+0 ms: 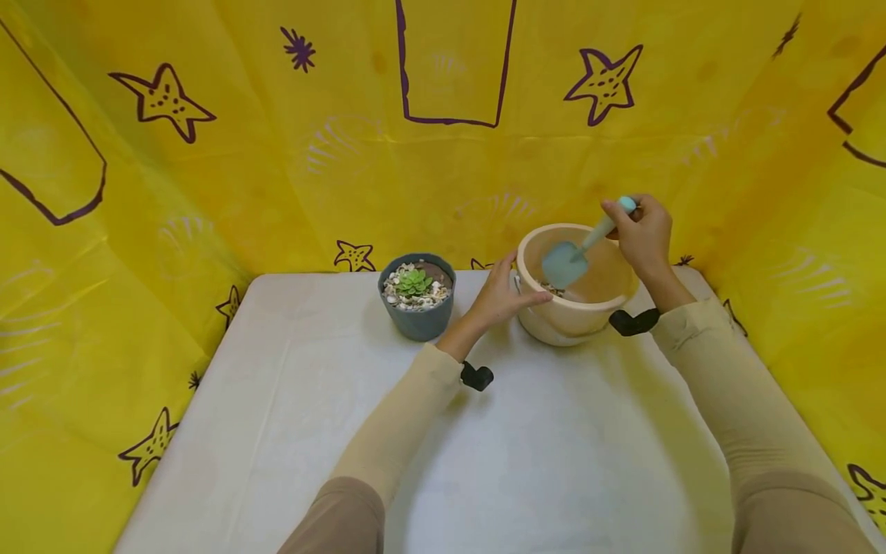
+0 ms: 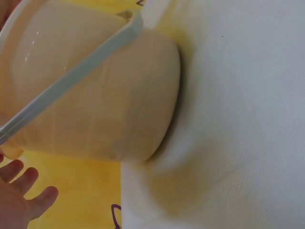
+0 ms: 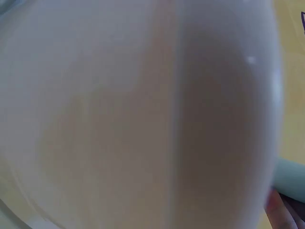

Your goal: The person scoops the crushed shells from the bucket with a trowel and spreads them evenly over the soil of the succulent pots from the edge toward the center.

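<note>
My right hand (image 1: 647, 235) grips the handle of a small light-green hand shovel (image 1: 566, 264). Its blade tilts down inside a cream bucket (image 1: 577, 317), just over some loose pebbles (image 1: 551, 289) at the bottom. Against the left side of the bucket rests my left hand (image 1: 500, 292), thumb along the near rim and straight fingers toward the back. In the left wrist view, the left fingertips (image 2: 40, 198) spread beside the bucket wall, under its grey handle (image 2: 78, 74). The bucket wall fills most of the right wrist view, with the shovel handle (image 3: 290, 179) at the edge.
Left of the bucket stands a grey pot (image 1: 421, 319) with a green succulent (image 1: 414, 282) among pale pebbles. Both sit near the back edge of the white table (image 1: 332, 431). A yellow curtain (image 1: 263, 177) with starfish drawings hangs close behind and along both sides.
</note>
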The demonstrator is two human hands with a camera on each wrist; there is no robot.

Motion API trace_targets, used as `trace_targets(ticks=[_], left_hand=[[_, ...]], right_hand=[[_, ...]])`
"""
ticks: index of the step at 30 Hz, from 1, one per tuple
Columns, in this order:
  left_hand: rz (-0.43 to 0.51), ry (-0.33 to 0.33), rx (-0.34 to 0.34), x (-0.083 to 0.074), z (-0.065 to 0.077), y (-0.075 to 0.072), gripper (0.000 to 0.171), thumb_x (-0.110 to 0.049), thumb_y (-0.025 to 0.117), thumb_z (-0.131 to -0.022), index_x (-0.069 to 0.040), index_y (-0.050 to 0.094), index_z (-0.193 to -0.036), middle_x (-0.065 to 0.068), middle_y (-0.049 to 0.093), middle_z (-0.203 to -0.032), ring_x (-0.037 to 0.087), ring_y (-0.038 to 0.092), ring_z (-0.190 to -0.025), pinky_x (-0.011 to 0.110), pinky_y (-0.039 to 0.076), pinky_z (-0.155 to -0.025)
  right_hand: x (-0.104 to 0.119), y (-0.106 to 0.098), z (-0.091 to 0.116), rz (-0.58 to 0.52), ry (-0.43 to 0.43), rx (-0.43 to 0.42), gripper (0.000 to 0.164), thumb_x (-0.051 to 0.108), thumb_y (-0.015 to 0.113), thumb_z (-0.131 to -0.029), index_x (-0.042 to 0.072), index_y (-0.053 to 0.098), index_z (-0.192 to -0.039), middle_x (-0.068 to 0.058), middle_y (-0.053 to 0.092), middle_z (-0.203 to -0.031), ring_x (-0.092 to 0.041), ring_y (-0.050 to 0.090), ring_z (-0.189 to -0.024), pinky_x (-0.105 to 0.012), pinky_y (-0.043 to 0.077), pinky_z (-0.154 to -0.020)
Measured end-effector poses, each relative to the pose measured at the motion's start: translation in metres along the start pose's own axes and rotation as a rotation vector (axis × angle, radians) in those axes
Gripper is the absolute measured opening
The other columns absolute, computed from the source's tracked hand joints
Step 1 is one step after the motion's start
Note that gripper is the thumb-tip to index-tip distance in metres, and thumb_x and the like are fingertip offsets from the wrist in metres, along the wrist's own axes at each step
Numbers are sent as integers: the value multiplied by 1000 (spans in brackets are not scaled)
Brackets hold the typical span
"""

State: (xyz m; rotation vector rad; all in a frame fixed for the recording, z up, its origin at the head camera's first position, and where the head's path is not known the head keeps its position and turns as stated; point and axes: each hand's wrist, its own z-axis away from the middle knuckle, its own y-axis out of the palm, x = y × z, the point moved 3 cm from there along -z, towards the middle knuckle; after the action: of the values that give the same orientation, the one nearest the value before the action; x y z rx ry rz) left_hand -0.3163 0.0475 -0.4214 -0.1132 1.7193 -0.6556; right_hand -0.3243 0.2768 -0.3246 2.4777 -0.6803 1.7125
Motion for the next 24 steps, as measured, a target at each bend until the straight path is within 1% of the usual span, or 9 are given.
trace_targets(ticks=[4,10,13,16,17,19,22,24], left_hand=[[-14,-1,2,-1,0,2,108,-47,79,-77,-18,14,-158,11,23,-160,29,29,-147,53,33,-115],[-19,16,0,0,-1,6,110,-44,80,-77,-24,9,-158,11,21,-161,29,28,-147,53,33,-115],[-22,12,-2,1,-1,7,111,-45,80,-77,-27,6,-158,11,21,-161,30,29,-147,52,34,-115],[-26,-4,-3,2,-1,8,112,-46,80,-77,-28,5,-158,11,21,-161,30,29,-147,52,34,-115],[-27,-8,-3,3,-1,8,112,-46,80,-77,-28,4,-158,11,21,-161,30,29,-147,52,34,-115],[-31,-14,-3,2,0,7,112,-47,79,-77,-28,4,-158,10,21,-161,30,29,-147,52,34,-115],[-45,-18,4,0,0,7,112,-49,78,-78,-26,4,-158,10,19,-162,30,27,-147,53,33,-115],[-50,-16,12,-2,0,7,112,-49,78,-78,-25,4,-159,10,19,-162,30,27,-148,53,33,-115]], right_hand=[[-6,0,1,-2,1,-4,17,23,71,-89,12,58,-90,11,59,-65,3,64,-54,-15,54,-54],[-12,-1,6,59,4,-3,18,25,69,-91,11,57,-92,12,58,-67,5,62,-57,-13,54,-56],[-15,0,8,108,-3,5,24,27,68,-91,5,58,-96,13,56,-68,5,60,-58,-12,53,-57],[-17,1,9,209,-43,22,33,30,67,-92,-1,58,-100,10,56,-70,5,57,-58,-8,50,-57],[-18,2,9,262,-63,37,36,31,65,-93,-3,58,-101,8,56,-72,5,55,-58,-7,48,-56],[-19,4,10,368,-127,85,38,31,64,-95,-6,57,-104,0,56,-75,-1,52,-60,-8,43,-57],[-18,8,14,496,-227,212,38,28,60,-97,-8,54,-108,-13,55,-78,-14,48,-63,-19,39,-58],[-18,11,15,555,-290,298,37,26,59,-98,-9,53,-110,-19,55,-78,-23,47,-64,-26,38,-60]])
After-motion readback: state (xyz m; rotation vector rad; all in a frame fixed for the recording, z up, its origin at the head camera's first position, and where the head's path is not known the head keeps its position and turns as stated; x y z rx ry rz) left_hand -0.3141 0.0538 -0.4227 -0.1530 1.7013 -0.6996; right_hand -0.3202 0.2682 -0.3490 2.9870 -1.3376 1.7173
